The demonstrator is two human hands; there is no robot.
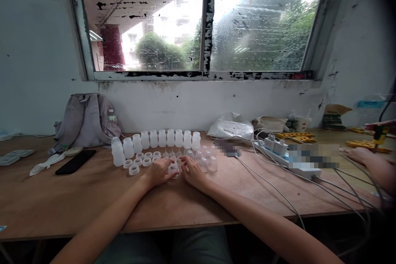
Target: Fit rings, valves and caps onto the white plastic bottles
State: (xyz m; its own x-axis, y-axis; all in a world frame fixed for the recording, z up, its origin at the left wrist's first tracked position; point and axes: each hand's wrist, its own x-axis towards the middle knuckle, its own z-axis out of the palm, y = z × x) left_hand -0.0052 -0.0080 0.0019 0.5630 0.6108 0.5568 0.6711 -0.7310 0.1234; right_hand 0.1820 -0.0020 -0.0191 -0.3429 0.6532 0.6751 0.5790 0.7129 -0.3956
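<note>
My left hand point(157, 172) has its thumb and fingers closed around a clear teat-like piece point(173, 168) low on the table. Just right of it, my right hand point(194, 172) is loosely curled, thumb and forefinger apart, fingertips beside the piece. Behind both hands stand small clear teats point(172, 153). White collar rings point(134, 169) lie by the left hand. Several frosted baby bottles point(154, 138) form a curved row at the back, and the leftmost bottle point(117, 153) has a clear top. To the right of my right hand cluster clear domed caps point(212, 163).
A black phone point(76, 162) and a grey backpack point(85, 117) are at left. Cables run from a power strip point(297, 167) at right, beside a plastic-wrapped bundle point(232, 126). Another person's hand point(360, 159) works at the far right near yellow parts point(366, 145).
</note>
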